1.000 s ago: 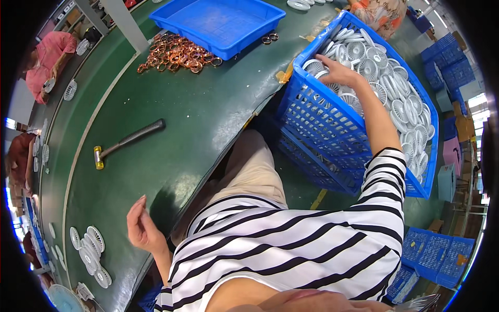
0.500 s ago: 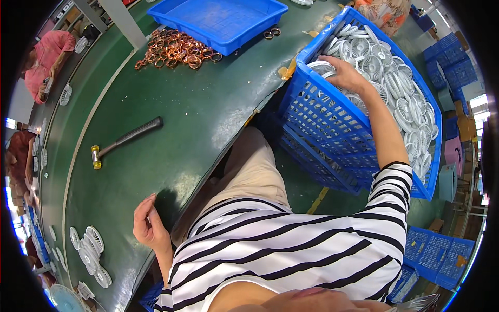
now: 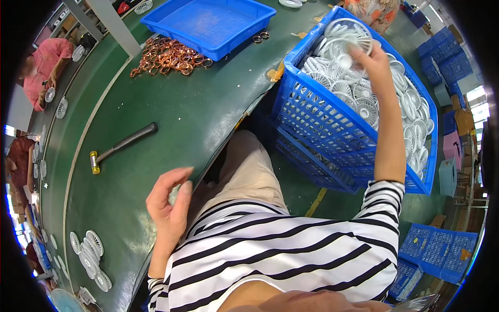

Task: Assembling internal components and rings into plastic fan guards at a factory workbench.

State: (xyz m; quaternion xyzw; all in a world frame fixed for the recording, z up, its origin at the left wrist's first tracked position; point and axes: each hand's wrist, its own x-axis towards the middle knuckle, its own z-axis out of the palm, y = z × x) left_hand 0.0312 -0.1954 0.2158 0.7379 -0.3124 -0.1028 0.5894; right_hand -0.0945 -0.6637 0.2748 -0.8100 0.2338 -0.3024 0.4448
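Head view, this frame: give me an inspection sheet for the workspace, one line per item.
Surface: green table, curved edge at the person's lap.
Job's things: blue crate full of white fan grilles; right hand lifts one white fan grille above it.
Clutter: hammer, copper coils, empty blue tray, stacked grilles.
Hands: left hand raised, empty, fingers curled.
Cables: nothing seen.
Surroundings: other people at left, more blue crates on the floor.
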